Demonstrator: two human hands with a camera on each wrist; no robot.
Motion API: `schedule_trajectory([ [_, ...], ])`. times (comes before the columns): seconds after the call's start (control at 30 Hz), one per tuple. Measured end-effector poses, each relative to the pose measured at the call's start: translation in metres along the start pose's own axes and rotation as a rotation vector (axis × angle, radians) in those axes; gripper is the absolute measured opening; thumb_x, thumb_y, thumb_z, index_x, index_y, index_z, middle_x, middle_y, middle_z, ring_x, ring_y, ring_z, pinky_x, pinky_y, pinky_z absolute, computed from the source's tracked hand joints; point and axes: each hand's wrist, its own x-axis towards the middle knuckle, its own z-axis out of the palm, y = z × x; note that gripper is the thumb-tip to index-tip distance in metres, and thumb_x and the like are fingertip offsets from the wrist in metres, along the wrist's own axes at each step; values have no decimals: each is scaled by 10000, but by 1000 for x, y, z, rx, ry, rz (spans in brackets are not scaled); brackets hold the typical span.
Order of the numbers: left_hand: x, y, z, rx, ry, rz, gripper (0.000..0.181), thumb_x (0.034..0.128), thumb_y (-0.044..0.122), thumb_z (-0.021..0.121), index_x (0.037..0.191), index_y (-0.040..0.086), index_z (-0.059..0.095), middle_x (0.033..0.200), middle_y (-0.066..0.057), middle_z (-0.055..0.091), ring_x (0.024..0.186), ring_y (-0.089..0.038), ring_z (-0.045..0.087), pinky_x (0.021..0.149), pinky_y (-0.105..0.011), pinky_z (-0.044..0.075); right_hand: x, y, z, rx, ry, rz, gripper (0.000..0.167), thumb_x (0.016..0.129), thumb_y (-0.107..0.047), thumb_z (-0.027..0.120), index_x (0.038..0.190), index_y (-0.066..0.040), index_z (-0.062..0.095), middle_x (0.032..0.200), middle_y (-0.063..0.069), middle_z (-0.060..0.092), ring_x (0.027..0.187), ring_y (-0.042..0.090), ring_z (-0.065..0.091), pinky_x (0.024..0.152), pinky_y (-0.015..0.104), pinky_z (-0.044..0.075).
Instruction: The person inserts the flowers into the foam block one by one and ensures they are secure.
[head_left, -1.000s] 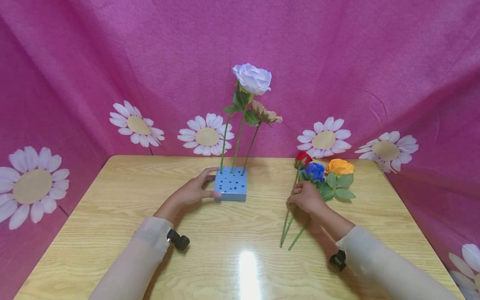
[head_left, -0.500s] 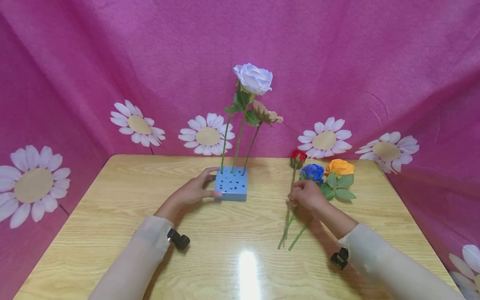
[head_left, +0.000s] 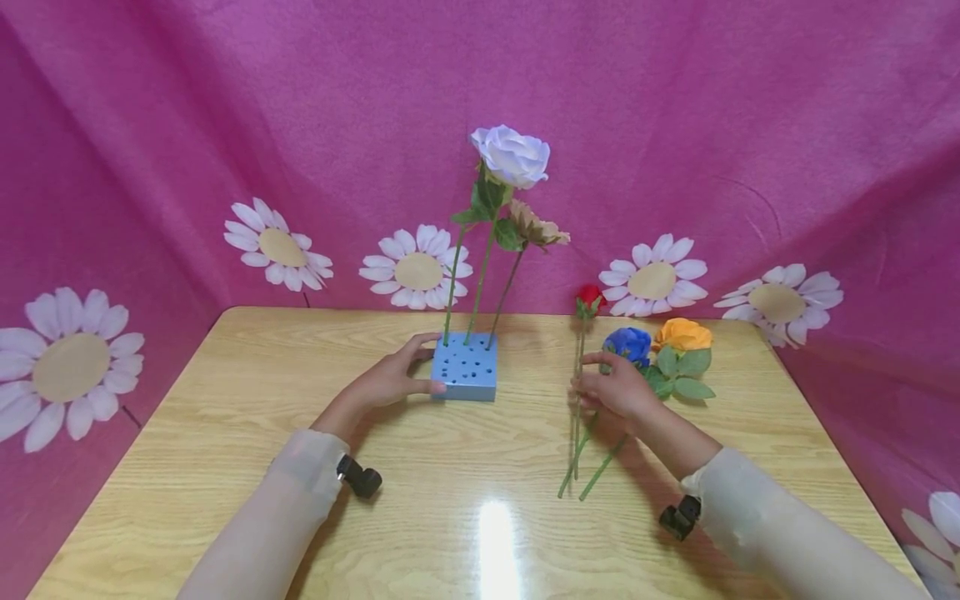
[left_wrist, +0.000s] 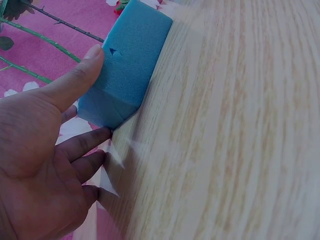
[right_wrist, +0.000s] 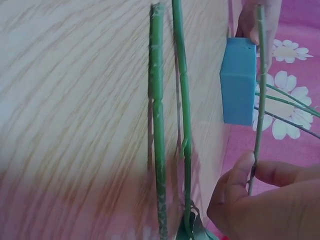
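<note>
Right hand: thumb and forefinger closed in a pinch on the stem of the red rose, the other fingers folded in behind. Since a second ago the rose has shifted left and away, its head now clear of the blue rose, stem nearly straight up-and-down in the head view where it slanted before. In the right wrist view the stem stands off the table, apart from two green stems lying there. Forearm reaches in from lower right, fingers pointing left.

Left hand: unchanged; thumb on the front of the blue block, forefinger at its back, gripping the left end, remaining fingers loosely bent. Forearm angled in from lower left.

Block bears three upright stems, white rose highest, tan flower below. Orange rose lies beside the blue one.
</note>
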Motion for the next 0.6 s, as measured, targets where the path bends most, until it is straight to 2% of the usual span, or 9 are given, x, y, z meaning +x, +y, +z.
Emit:
schedule_trajectory([
  [0.13, 0, 1, 0, -2, -1, -5, 925, 890, 426, 808, 1611, 321, 239, 1630, -156, 387, 1533, -352, 302, 1221, -639, 203, 0, -2, 1, 13, 5, 7, 582, 1005, -10, 604, 1498, 101, 316, 912, 21, 690, 744, 55, 656, 697, 227, 584],
  [0.37, 0, 0, 0, -2, 0, 3, 920, 889, 418, 812, 1608, 321, 247, 1625, -157, 392, 1532, -353, 304, 1224, -638, 194, -3, -4, 4, 87, -2, -45, 565, 1015, 52, 571, 1495, 138, 286, 879, -17, 733, 739, 49, 668, 654, 210, 566],
  [0.6, -1, 0, 0, 2, 1, 5, 927, 889, 428, 808, 1612, 317, 240, 1628, -161, 387, 1534, -363, 298, 1221, -648, 190, -5, -8, 10, 69, 53, -83, 442, 1031, 27, 563, 1423, 139, 392, 869, -50, 719, 759, 43, 676, 694, 212, 580],
])
